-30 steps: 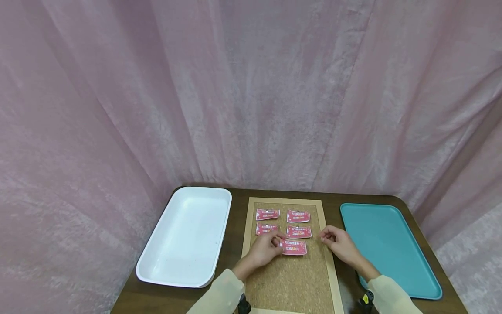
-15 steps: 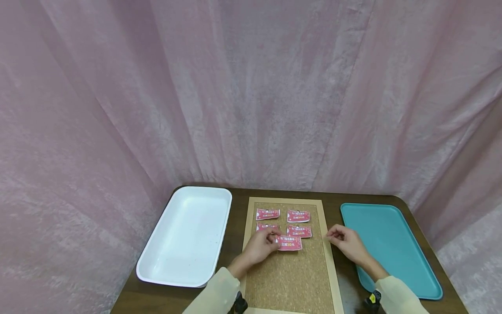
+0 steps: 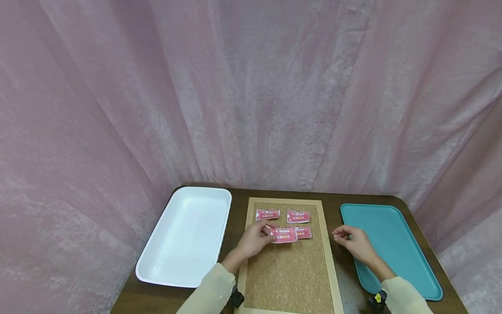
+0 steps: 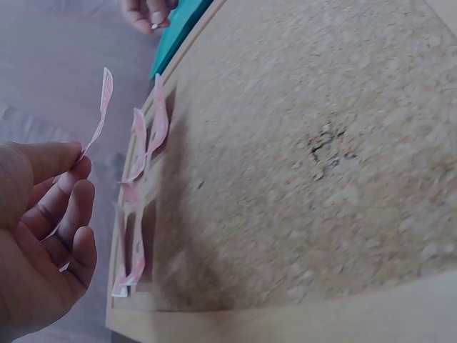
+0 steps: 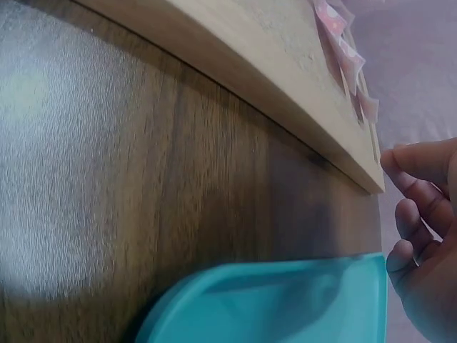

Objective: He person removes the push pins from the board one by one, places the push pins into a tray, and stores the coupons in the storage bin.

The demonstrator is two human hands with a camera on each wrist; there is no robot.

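My left hand [image 3: 251,242] pinches a pink paper coupon [image 3: 284,235] between thumb and fingertips. In the left wrist view the coupon [image 4: 105,100] is edge-on, lifted off the corkboard [image 3: 290,279]. More pink coupons are fixed to the board: one at upper left [image 3: 267,214], one at upper right [image 3: 298,216], and one below [image 3: 304,233], partly covered by the held coupon. Another spot in that row is hidden by my left hand. My right hand [image 3: 357,244], right of the board, pinches a small white object [image 4: 156,26], too small to identify.
A white tray [image 3: 182,279] stands left of the corkboard on the dark wooden table [image 3: 349,296]. To the right lies a teal tray [image 3: 396,253], with my right hand over its left edge. Behind the table hangs a pink curtain [image 3: 251,96].
My left hand has moved up and left with the coupon, away from the lower row position. My right hand has drawn back to the right, from the board's edge to the teal tray.
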